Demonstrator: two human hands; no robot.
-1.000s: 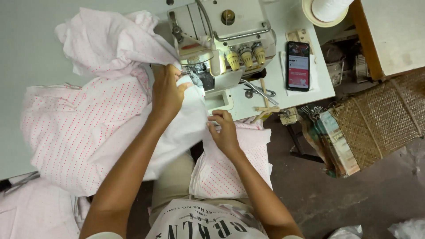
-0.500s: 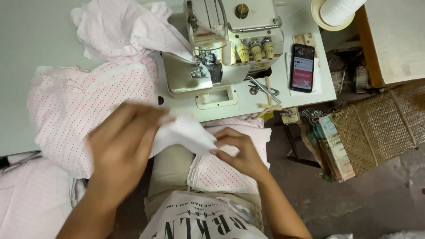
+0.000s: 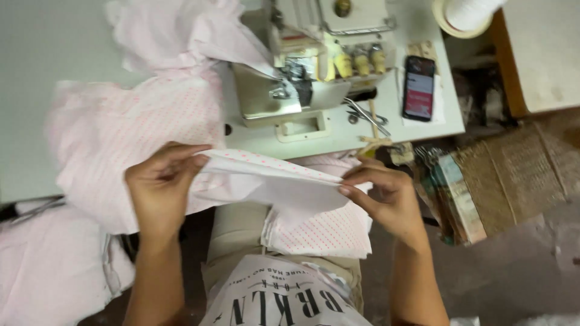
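- the pink-dotted fabric piece [image 3: 272,181] hangs in the air between both sets of fingers, stretched over the lap, just in front of the table edge.
- left hand [image 3: 158,184] pinches one end, fingers curled shut on the cloth with the thumb pressing from above; the folded edge runs straight out from those fingertips.
- right hand [image 3: 386,196] nips the other end, thumb and forefinger closed on the corner, remaining fingers tucked under.
- my read: the piece is being pulled taut and its edges matched. to do that well, keep both pinches right at the edge, layers flush, and tension even so the cloth does not sag in the middle.
- below the right fingers, a stack of dotted pieces [image 3: 323,232] rests on the lap, touching the held piece's underside.
- beyond the left fingers, a heap of the same pink fabric [image 3: 127,130] spreads across the table [image 3: 72,54].
- past the fingertips of both hands sits the overlock sewing machine [image 3: 302,78], near but apart from the held cloth.
- beyond the right fingers: scissors [image 3: 367,115] beside the machine, then a smartphone [image 3: 418,87] with its screen lit, and a thread cone [image 3: 465,15] at the far corner.
- outward of the right wrist, a woven basket [image 3: 513,175] stands on the floor.
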